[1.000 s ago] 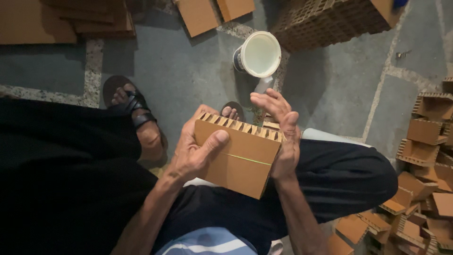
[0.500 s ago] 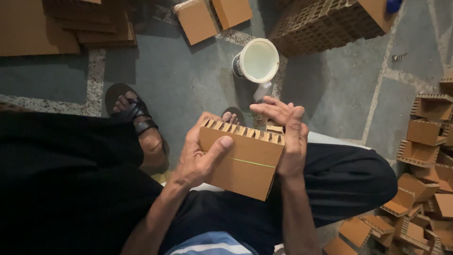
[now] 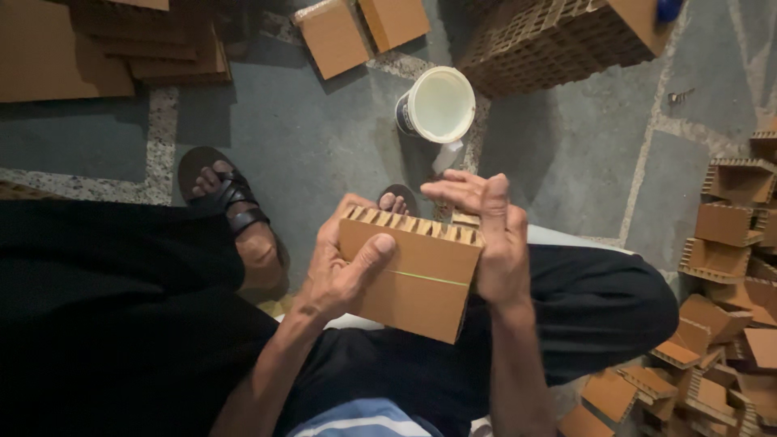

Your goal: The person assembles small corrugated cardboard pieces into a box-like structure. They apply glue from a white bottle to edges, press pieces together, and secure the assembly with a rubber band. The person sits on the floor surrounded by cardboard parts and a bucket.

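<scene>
**Cardboard block held in both hands over lap**

Seen from above, seated, legs in dark trousers. Brown corrugated cardboard block (image 3: 409, 275) held mid-frame above the knees, honeycomb edge facing up w/ open cells showing. Left hand (image 3: 344, 271) wrapped round the block's left end, thumb pressed flat on the front face, fingers curled behind. Right hand (image 3: 486, 235) clasping the right end, fingers bent over the top corner; whether the fingertips pinch anything small, cannot tell. Thin pale line across the front face, approx. midway, maybe a seam betw. two layers.

White tub (image 3: 437, 105) on the grey floor just beyond the hands, open, whitish inside, prob. glue. Sandalled foot (image 3: 231, 202) to the left. Flat cardboard sheets (image 3: 356, 28) farther off; heap of finished-looking pieces (image 3: 720, 316) at right.

Progress, as a judgement: block already assembled and being pressed or checked; many more pieces apparently done, flat stock left to work.
</scene>
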